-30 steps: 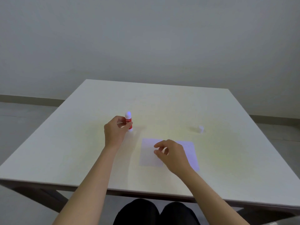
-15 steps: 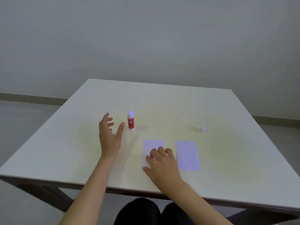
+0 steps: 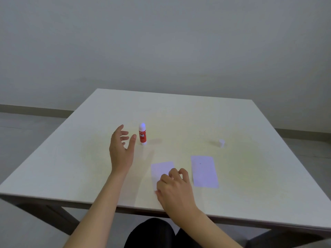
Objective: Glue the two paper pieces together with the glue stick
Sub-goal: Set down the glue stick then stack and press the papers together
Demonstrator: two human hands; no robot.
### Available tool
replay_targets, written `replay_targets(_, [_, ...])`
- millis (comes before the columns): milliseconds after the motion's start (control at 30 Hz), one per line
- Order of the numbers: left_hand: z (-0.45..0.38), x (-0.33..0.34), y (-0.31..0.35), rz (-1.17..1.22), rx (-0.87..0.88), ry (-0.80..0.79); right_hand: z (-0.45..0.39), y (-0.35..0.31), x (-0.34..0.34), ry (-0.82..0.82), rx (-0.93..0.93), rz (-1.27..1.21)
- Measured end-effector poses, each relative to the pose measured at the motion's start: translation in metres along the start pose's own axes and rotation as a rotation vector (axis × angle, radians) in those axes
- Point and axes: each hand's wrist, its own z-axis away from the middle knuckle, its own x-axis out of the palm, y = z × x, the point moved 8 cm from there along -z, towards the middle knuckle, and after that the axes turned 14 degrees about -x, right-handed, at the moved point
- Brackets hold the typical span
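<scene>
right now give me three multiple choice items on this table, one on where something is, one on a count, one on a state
1. Where does the white cap lie?
A. on the glue stick
B. alone on the table, to the right
C. under a paper piece

2. How many paper pieces lie on the table?
A. one
B. two
C. three

3. What is the left hand doing?
A. gripping the glue stick
B. pressing a paper piece
C. open beside the glue stick

Key: 1 B, the cap sits far from the glue stick. 2 B, a left paper piece under the right hand and a right paper piece. 3 C, its fingers are spread, apart from the stick.
</scene>
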Motion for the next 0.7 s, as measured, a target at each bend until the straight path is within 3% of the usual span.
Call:
replay_targets(100, [0.006,-0.001,0.006,-0.001,-0.007,0.008,-0.001,-0.001,-0.004,0.061,-0.018,0.004])
replay_targets(200, [0.017,0.003,0.012,0.011,0.007,-0.048,0.000,0.020,-0.023,0.251,0.056,-0.091])
replay_targets(300, [0.033,0.023,0.016,0.019,-0.028,-0.234,0.006,0.073,-0.044,0.500,0.304,-0.397])
replay_targets(433, [0.058,0.066,0.021,0.033,-0.259,-0.606,0.027,0.138,-0.036,0.776,0.751,-1.121])
replay_targets(500, [0.075,0.086,0.026,0.091,-0.370,-0.754,0.040,0.151,-0.023,0.857,0.949,-1.341])
replay_targets(700, [0.101,0.119,0.042,0.182,-0.532,-0.771,0.058,0.151,0.002,0.882,1.175,-1.567])
